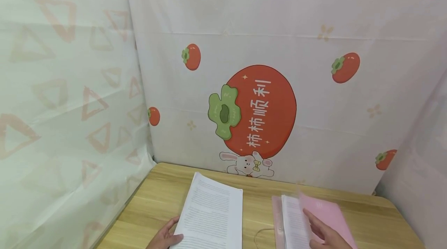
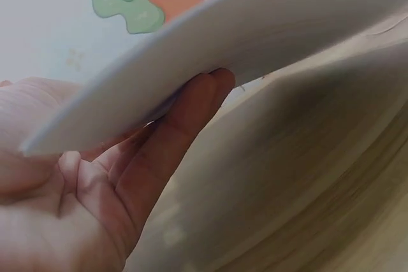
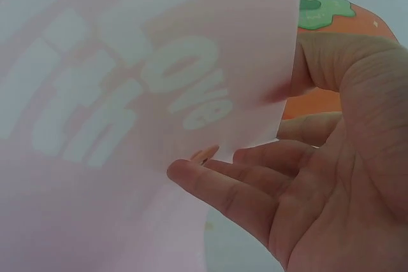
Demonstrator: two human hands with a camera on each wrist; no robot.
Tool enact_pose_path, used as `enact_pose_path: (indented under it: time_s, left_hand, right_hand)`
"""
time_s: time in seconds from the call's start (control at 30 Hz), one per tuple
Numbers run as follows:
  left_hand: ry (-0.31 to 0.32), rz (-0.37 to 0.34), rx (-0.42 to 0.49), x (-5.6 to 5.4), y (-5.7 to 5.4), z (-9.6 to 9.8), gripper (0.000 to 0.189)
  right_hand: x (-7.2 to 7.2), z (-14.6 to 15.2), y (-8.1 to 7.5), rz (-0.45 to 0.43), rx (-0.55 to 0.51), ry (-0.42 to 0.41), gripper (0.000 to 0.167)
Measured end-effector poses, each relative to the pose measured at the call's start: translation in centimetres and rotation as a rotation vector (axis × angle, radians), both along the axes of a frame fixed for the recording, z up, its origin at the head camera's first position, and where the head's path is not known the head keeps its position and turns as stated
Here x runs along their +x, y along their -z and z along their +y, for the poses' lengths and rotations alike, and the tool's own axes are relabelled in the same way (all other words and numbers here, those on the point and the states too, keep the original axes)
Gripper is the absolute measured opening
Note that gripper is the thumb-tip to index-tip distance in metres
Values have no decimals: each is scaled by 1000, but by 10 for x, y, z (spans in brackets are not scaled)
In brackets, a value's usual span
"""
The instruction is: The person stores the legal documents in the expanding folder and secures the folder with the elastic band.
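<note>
My left hand (image 1: 164,236) grips the lower left edge of a thick stack of printed paper (image 1: 209,214), thumb on top. In the left wrist view the paper stack (image 2: 255,30) bows upward above the wooden surface, with the fingers of the left hand (image 2: 121,183) supporting it underneath. To the right lies a pink folder (image 1: 330,212), opened, with printed sheets (image 1: 293,218) inside. My right hand (image 1: 323,233) is at its translucent cover. In the right wrist view, the right hand (image 3: 306,157) pinches the edge of that cover (image 3: 121,106), which bears white lettering; the thumb shows partly through it.
Both items are at a wooden table (image 1: 167,191). A thin cord (image 1: 258,235) curves out beside the folder's left edge. Behind the table hangs a white cloth (image 1: 167,78) printed with persimmons, and another patterned cloth (image 1: 70,86) hangs along the left.
</note>
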State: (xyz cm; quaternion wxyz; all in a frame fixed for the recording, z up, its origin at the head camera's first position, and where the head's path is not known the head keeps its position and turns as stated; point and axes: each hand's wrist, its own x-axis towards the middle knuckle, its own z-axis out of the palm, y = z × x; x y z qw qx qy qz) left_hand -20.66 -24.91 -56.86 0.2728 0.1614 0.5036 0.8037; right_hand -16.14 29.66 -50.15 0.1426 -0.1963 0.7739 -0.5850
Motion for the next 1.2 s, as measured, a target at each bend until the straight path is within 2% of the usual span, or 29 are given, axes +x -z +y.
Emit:
enact_pose_path:
  time_s: [0.13, 0.27, 0.47, 0.57, 0.7, 0.8, 0.9, 1.03, 1.2]
  left_hand:
    - [-17, -1, 21, 2, 0, 6, 47]
    - [-54, -5, -3, 2, -3, 11, 54]
    - [-57, 3, 4, 1, -2, 19, 48]
    - [-43, 2, 24, 1, -1, 24, 46]
    - [-23, -4, 48, 1, 0, 33, 46]
    - [-8, 4, 57, 2, 1, 41, 47]
    - [2, 5, 60, 1, 1, 49, 49]
    - [19, -10, 66, 1, 2, 58, 51]
    - [27, -16, 73, 1, 3, 67, 53]
  right_hand:
    - [1, -6, -1, 45, 89, 40, 80]
    - [2, -12, 0, 120, 166, 77, 79]
    - [5, -16, 2, 257, 202, 108, 80]
    - [5, -17, 3, 225, 159, 101, 80]
    - [5, -19, 4, 127, 68, 68, 80]
    - [5, -20, 4, 83, 51, 62, 81]
    - [5, -21, 3, 91, 89, 80, 80]
    - [4, -20, 4, 145, 119, 69, 80]
    - [2, -21, 4, 129, 131, 61, 79]
